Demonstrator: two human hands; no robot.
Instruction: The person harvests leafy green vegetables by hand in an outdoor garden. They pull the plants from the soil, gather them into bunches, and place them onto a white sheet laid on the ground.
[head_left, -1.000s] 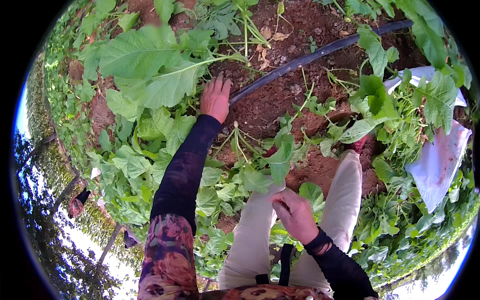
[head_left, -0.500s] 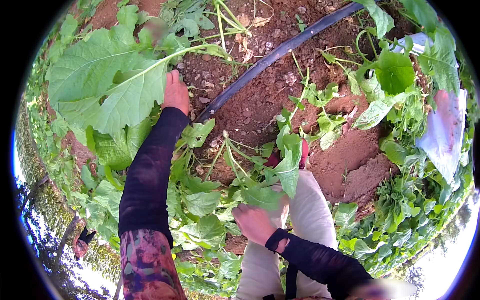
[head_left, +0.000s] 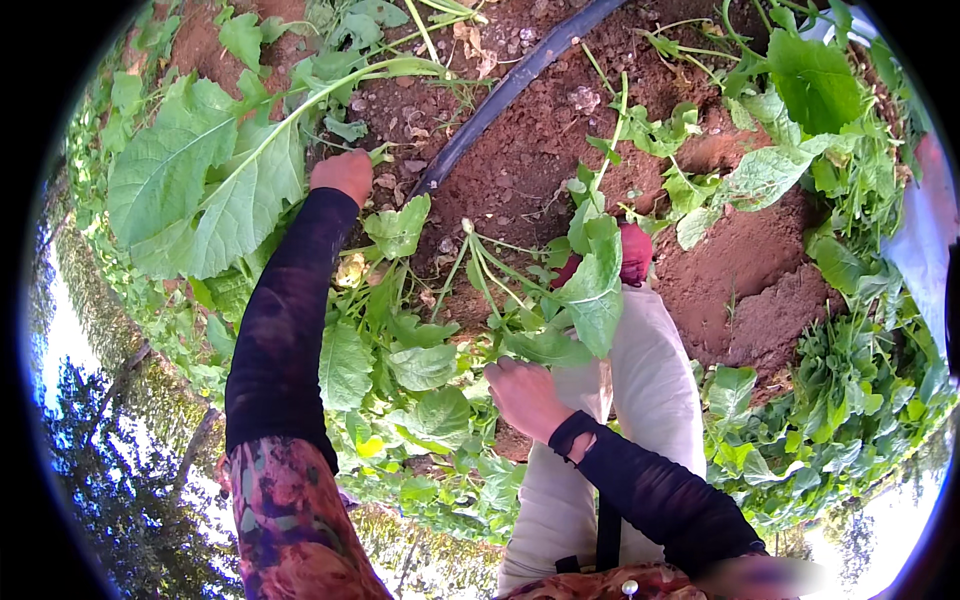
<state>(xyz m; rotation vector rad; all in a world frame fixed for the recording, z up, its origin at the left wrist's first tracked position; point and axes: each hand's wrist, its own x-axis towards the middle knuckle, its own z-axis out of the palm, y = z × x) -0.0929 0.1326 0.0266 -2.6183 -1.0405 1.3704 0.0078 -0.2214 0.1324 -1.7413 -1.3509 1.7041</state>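
Left hand (head_left: 343, 176) curled at green stem end (head_left: 381, 153), left of black hose (head_left: 515, 90); grip hidden, can't tell. Broad leaf (head_left: 240, 215) alongside. Right hand (head_left: 527, 398): fingers (head_left: 502, 380) bunched, near drooping leaf (head_left: 598, 300) partly covering red footwear (head_left: 636, 257).

The left hand (head_left: 343, 176), earlier spread beside the hose (head_left: 507, 97), has curled into a fist, and the right hand (head_left: 526, 398) has moved leftward from between the legs (head_left: 650, 370)

- One left hand (head_left: 343, 176), upper left
- One right hand (head_left: 525, 398), lower centre
- Two black sleeves (head_left: 283, 320), left and lower right
- Two pale trouser legs (head_left: 652, 370), lower centre
- One dark hose (head_left: 520, 88), upper centre
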